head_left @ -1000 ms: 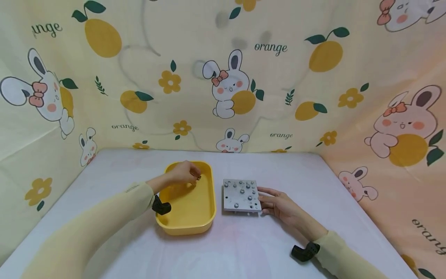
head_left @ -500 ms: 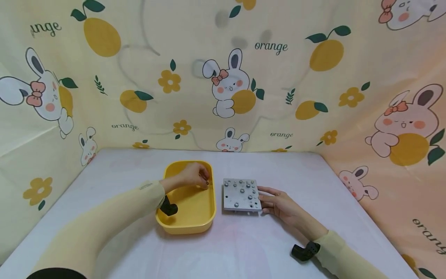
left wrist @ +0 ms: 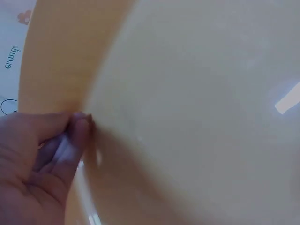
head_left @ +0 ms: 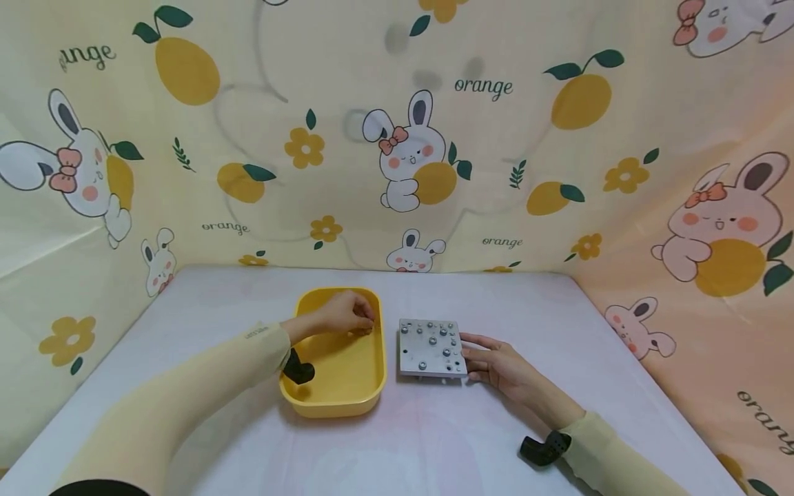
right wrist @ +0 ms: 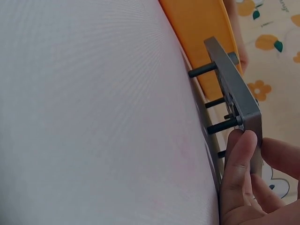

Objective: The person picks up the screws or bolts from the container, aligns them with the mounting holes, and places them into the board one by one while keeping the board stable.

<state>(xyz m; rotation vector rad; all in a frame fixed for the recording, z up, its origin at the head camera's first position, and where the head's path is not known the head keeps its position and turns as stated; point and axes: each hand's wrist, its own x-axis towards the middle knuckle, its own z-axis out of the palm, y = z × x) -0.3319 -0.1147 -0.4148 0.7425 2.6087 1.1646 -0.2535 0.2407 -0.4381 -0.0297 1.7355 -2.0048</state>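
Observation:
In the head view, the left hand (head_left: 347, 312) reaches into a yellow plastic tray (head_left: 335, 406), low by its right inner wall. Its thumb and fingertips are pinched together in the left wrist view, with a tiny dark piece (left wrist: 90, 117) just showing at the tips; its kind is too small to tell. To the right of the tray, a square metal plate (head_left: 414, 353) carries several bolts. The right hand (head_left: 502, 368) grips the plate's right edge, thumb on one face and fingers on the other. Bolt shanks (right wrist: 224, 125) stick out of the plate's underside in the right wrist view.
A white cloth (head_left: 434, 441) covers the table. Behind and at both sides hangs a curtain (head_left: 347, 138) printed with rabbits and oranges. Black wrist cameras sit on both wrists. The tray's wall stands between the left hand and the plate.
The left hand has moved right inside the tray, up to its right wall, and the dark piece at its fingertips is now mostly hidden. The right hand and plate have stayed put.

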